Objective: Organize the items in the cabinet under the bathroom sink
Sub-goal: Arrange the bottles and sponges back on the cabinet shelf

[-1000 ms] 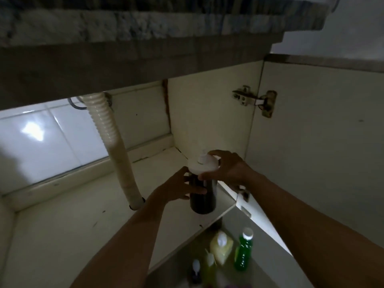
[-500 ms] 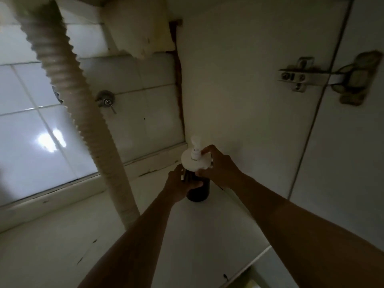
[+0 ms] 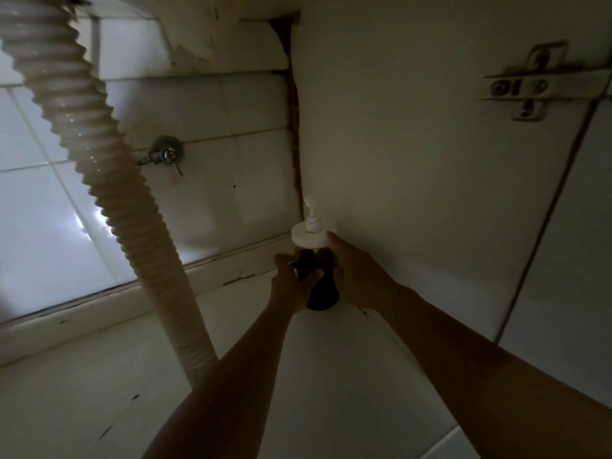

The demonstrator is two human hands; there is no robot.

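A dark pump bottle with a white cap and pump head stands upright in the back right corner of the cabinet floor, close to the right side wall. My left hand wraps its dark body from the left. My right hand grips it from the right, fingertips touching the white cap. Both forearms reach in from the bottom of the view. The bottle's base appears to rest on the floor.
A white corrugated drain hose runs from the top left down through the cabinet floor, left of my arms. A metal water valve sticks out of the tiled back wall. A door hinge sits on the right wall.
Both hands carried the bottle from the cabinet's front edge deep into the back right corner. The view moved inside the cabinet, so the bottles outside are gone from sight.
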